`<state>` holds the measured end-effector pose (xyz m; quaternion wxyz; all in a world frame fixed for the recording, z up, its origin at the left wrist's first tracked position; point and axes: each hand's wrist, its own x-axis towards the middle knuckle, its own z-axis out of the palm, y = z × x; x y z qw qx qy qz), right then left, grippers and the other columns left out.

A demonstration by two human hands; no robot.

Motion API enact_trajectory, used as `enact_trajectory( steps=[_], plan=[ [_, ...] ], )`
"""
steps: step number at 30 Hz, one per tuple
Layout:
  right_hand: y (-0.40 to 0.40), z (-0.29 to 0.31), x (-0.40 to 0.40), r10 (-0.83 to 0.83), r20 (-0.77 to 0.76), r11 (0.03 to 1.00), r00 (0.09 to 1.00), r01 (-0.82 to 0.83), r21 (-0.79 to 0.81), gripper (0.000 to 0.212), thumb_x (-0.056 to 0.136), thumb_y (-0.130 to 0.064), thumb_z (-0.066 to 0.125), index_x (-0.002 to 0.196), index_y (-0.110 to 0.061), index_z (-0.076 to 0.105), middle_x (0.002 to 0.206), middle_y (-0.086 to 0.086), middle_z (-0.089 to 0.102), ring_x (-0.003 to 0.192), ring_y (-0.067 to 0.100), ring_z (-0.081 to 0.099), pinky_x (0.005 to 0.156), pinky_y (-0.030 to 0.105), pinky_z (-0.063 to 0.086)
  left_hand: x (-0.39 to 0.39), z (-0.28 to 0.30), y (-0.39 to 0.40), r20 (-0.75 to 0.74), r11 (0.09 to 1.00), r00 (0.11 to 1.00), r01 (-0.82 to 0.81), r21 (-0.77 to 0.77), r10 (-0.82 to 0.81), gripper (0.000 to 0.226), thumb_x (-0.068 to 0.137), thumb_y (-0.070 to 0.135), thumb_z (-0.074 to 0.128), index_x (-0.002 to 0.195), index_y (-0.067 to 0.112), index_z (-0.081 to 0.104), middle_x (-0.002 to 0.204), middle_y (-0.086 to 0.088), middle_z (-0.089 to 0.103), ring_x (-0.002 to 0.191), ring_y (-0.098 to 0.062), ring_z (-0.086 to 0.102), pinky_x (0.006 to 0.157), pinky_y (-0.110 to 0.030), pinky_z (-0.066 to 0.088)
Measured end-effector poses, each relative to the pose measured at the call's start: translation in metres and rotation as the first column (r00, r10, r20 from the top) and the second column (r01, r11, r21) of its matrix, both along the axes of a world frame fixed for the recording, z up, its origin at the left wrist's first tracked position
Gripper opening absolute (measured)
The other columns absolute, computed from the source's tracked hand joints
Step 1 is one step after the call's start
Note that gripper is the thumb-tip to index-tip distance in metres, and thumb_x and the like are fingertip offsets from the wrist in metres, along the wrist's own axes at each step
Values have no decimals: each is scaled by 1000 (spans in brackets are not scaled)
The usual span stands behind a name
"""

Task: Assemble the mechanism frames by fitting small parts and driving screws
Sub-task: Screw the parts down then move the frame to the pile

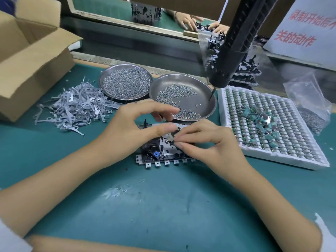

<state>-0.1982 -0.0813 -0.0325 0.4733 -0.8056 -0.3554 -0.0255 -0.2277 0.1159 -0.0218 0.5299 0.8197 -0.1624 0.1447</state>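
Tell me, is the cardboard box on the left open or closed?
Open: the cardboard box has its flaps spread apart, showing the inside walls.

A white sign is standing at the far right corner of the worktop, bearing two lines of red Chinese characters. The upper line is reading 录制开始后, with a further character running off the right edge of the view. The lower line is reading 关的动作, its first character partly blurred. The strokes are looking soft from blur. No other text, number or brand is showing legibly on anything else in view.
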Motion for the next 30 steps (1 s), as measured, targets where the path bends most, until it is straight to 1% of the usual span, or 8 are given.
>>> enact_trajectory(
  steps=[2,5,7,13,20,23,26,30],
  plan=[
    [1,-7,-2,34,100,997,994,-27,-69,11,76,-11,76,87,-12,78,87,-3,72,84,16,60,80,23,45,-5,-7,0,-42,997,998,-46,-61,44,20,81,27,63,100,28,69,90,5,69,84,-4,62,81,-14,46],
    [2,-12,-2,59,188,993,980,-38,-111,11,75,-12,76,86,-11,78,87,-1,72,81,23,58,79,35,48,-9,-14,-1,-60,992,994,-95,-77,91,17,85,29,58,98,25,69,90,7,70,86,-2,62,82,-20,49],
    [2,-13,-2,61,207,993,976,-38,-111,10,74,-11,77,84,-10,79,87,0,73,80,23,57,77,41,49,-9,-16,-1,-68,991,992,-116,-68,111,19,88,32,56,97,23,70,89,8,69,86,-1,62,83,-23,49],
    [5,-17,-4,68,219,993,973,-44,-110,8,75,-13,76,83,-11,79,88,-2,72,79,13,53,79,37,47,-8,-18,-1,-96,988,986,-143,-56,138,17,89,32,54,92,29,70,83,12,69,84,1,61,80,-20,46],
    [4,-17,-3,74,234,990,969,-44,-131,9,75,-14,76,83,-11,79,89,-1,72,77,16,55,78,40,47,-11,-17,-4,-71,991,988,-137,-3,136,20,88,32,55,90,23,73,81,4,68,81,-18,62,83,-39,47],
    [4,-17,-3,81,259,989,962,-47,-138,8,75,-12,76,83,-11,79,89,0,72,76,21,56,76,42,47,-13,-18,-6,-33,991,991,-129,40,130,15,87,30,58,90,24,72,81,6,67,79,-13,61,83,-44,45],
    [3,-16,-3,100,249,987,963,-65,-144,10,74,-7,76,84,-10,79,89,1,72,78,25,58,76,44,47,-17,-18,-5,52,981,996,-86,176,78,22,82,34,57,97,23,70,83,11,64,79,-5,58,85,-38,40],
    [1,-12,-3,92,83,990,992,-82,-116,15,74,-9,74,89,-10,77,89,-1,71,85,18,58,83,33,47,-21,-25,-8,116,904,993,-50,424,1,40,73,37,57,109,18,63,88,11,56,85,-5,53,90,-32,35]
  ],
)
